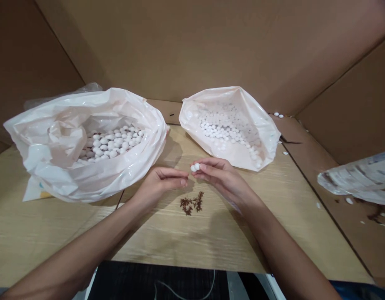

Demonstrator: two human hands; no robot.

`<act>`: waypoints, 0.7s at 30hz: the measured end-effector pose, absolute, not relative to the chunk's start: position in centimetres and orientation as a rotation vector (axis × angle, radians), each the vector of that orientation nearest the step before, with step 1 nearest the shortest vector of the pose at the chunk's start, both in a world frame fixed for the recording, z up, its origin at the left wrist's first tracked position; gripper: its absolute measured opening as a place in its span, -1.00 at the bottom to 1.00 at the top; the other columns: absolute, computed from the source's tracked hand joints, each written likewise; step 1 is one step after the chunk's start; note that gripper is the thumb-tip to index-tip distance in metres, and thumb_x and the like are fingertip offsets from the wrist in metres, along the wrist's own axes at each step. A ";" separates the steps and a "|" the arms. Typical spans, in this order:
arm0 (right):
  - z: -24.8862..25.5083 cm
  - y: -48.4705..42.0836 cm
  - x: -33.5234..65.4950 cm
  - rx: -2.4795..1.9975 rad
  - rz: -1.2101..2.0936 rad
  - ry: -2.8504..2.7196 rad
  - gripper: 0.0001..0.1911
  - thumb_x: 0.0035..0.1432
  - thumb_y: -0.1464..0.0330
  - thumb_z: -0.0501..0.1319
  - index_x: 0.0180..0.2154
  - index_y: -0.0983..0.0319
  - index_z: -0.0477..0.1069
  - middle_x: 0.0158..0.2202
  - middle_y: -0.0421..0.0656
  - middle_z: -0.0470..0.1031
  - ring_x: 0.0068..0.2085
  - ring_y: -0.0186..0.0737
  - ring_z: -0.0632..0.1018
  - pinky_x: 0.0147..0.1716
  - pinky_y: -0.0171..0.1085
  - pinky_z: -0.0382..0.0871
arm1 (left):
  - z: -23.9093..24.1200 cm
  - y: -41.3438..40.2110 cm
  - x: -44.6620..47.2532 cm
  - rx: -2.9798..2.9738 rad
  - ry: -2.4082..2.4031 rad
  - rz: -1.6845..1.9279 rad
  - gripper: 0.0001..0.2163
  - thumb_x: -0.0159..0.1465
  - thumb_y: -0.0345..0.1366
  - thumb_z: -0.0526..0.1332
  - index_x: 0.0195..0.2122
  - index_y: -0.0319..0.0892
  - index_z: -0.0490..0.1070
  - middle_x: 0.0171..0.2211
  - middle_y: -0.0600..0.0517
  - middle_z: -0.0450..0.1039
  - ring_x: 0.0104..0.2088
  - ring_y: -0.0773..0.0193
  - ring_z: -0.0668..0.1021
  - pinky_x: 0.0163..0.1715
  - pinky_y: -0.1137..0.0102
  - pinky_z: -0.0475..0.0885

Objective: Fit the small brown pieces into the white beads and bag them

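My right hand point(219, 175) pinches a pair of small white balls point(195, 167) between thumb and fingers, above the table point(155, 241). Just left of it, my left hand point(169, 179) has its thumb pressed to its fingers; whatever lies between them is too small to make out. The fingertips of both hands are close together but apart. Below them lies a small pile of brown, clove-like bits point(192, 203). Behind my left hand stands an open white plastic bag point(117, 187) holding many white balls point(113, 143). Behind my right hand, a second open bag point(242, 160) holds more balls.
Cardboard walls point(180, 50) enclose the back and sides. On the right lies a clear plastic wrapper point(357, 177), with loose white balls and brown scraps around it. A dark surface with a thin cable point(180, 293) shows below the table's front edge.
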State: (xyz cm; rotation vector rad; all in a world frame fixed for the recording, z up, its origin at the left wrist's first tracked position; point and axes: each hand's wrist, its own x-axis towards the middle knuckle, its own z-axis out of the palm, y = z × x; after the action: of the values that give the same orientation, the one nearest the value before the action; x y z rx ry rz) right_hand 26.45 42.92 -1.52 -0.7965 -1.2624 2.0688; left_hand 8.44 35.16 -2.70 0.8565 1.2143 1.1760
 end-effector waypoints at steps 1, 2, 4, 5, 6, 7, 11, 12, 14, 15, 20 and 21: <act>-1.5 42.9 26.4 -0.787 2.077 -1.260 -0.86 -0.02 0.30 0.41 -0.33 0.13 0.59 -0.29 -0.18 0.59 -0.27 -0.32 0.57 -0.16 -0.28 0.44 | -2.8 35.2 8.4 0.872 1.215 1.181 -0.83 -0.03 -0.34 0.43 -0.36 -0.15 0.62 -0.41 0.01 0.62 -0.40 0.29 0.58 -0.24 0.33 0.49; -1.5 42.8 26.4 -0.779 2.081 -1.259 -0.87 -0.02 0.30 0.41 -0.34 0.13 0.59 -0.30 -0.19 0.59 -0.27 -0.33 0.57 -0.16 -0.29 0.44 | -2.8 35.2 8.4 0.891 1.211 1.184 -0.84 -0.01 -0.33 0.43 -0.36 -0.16 0.62 -0.42 0.01 0.62 -0.42 0.30 0.57 -0.26 0.34 0.49; -1.4 42.7 26.4 -0.773 2.082 -1.265 -0.88 -0.01 0.31 0.40 -0.34 0.13 0.59 -0.28 -0.19 0.59 -0.27 -0.35 0.57 -0.17 -0.32 0.44 | -2.8 35.1 8.4 0.936 1.206 1.191 -0.87 0.03 -0.29 0.41 -0.38 -0.17 0.61 -0.45 0.02 0.60 -0.45 0.33 0.56 -0.30 0.38 0.48; -1.4 42.7 26.4 -0.775 2.080 -1.272 -0.88 0.00 0.31 0.40 -0.34 0.14 0.59 -0.28 -0.19 0.59 -0.27 -0.35 0.57 -0.18 -0.33 0.44 | -2.7 35.1 8.4 0.963 1.210 1.190 -0.88 0.05 -0.28 0.40 -0.39 -0.18 0.61 -0.46 0.02 0.60 -0.46 0.34 0.55 -0.32 0.39 0.47; -1.4 42.7 26.4 -0.777 2.081 -1.279 -0.88 0.00 0.31 0.39 -0.33 0.14 0.59 -0.27 -0.19 0.59 -0.27 -0.35 0.57 -0.18 -0.33 0.45 | -2.6 35.1 8.4 0.990 1.220 1.186 -0.88 0.06 -0.27 0.39 -0.40 -0.19 0.60 -0.47 0.02 0.59 -0.47 0.34 0.54 -0.33 0.40 0.46; -1.5 42.7 26.4 -0.776 2.084 -1.287 -0.88 0.01 0.31 0.39 -0.33 0.14 0.59 -0.27 -0.19 0.59 -0.27 -0.34 0.57 -0.18 -0.32 0.45 | -2.5 35.1 8.4 1.015 1.234 1.179 -0.88 0.08 -0.26 0.38 -0.41 -0.20 0.59 -0.48 0.02 0.59 -0.47 0.34 0.54 -0.33 0.40 0.46; -1.8 42.7 26.4 -0.749 2.108 -1.322 -0.88 0.03 0.31 0.38 -0.31 0.14 0.60 -0.26 -0.19 0.60 -0.25 -0.33 0.57 -0.14 -0.30 0.45 | -2.0 35.0 8.5 1.066 1.275 1.158 -0.88 0.10 -0.27 0.36 -0.42 -0.21 0.58 -0.49 0.02 0.58 -0.47 0.35 0.53 -0.35 0.42 0.45; -1.8 42.7 26.4 -0.743 2.113 -1.327 -0.89 0.04 0.31 0.38 -0.31 0.13 0.60 -0.26 -0.19 0.60 -0.24 -0.34 0.57 -0.13 -0.30 0.44 | -2.0 35.1 8.5 1.071 1.283 1.156 -0.88 0.09 -0.27 0.36 -0.42 -0.21 0.58 -0.48 0.01 0.58 -0.46 0.34 0.53 -0.35 0.42 0.45; -1.8 42.7 26.4 -0.739 2.121 -1.330 -0.89 0.04 0.31 0.38 -0.31 0.13 0.61 -0.27 -0.19 0.60 -0.24 -0.34 0.58 -0.13 -0.32 0.44 | -1.8 35.1 8.6 1.078 1.305 1.160 -0.88 0.08 -0.27 0.36 -0.42 -0.21 0.58 -0.47 0.01 0.59 -0.45 0.34 0.53 -0.36 0.43 0.44; -1.8 42.7 26.4 -0.741 2.123 -1.329 -0.89 0.04 0.31 0.38 -0.31 0.13 0.61 -0.28 -0.19 0.61 -0.25 -0.34 0.58 -0.13 -0.32 0.45 | -1.8 35.1 8.6 1.082 1.316 1.163 -0.89 0.07 -0.27 0.37 -0.42 -0.21 0.58 -0.46 0.01 0.59 -0.45 0.34 0.53 -0.35 0.43 0.44; -1.7 42.5 26.2 -0.753 2.099 -1.319 -0.87 0.01 0.30 0.39 -0.32 0.14 0.61 -0.28 -0.18 0.61 -0.25 -0.31 0.59 -0.09 -0.26 0.45 | -1.7 35.0 8.7 1.116 1.339 1.184 -0.88 0.09 -0.27 0.36 -0.41 -0.21 0.58 -0.38 -0.01 0.61 -0.38 0.31 0.55 -0.30 0.41 0.45; -1.7 42.5 26.2 -0.755 2.091 -1.322 -0.87 0.01 0.29 0.39 -0.32 0.14 0.61 -0.28 -0.18 0.61 -0.25 -0.31 0.59 -0.09 -0.25 0.46 | -1.7 35.0 8.8 1.126 1.339 1.187 -0.88 0.09 -0.27 0.36 -0.40 -0.21 0.58 -0.37 -0.02 0.61 -0.36 0.30 0.56 -0.28 0.40 0.45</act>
State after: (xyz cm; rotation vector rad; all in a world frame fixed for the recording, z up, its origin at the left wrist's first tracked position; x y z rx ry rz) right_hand 26.23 42.51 -1.74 -0.7550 -1.3215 2.0905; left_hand 8.76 34.99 -1.73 1.1265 1.3392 1.1873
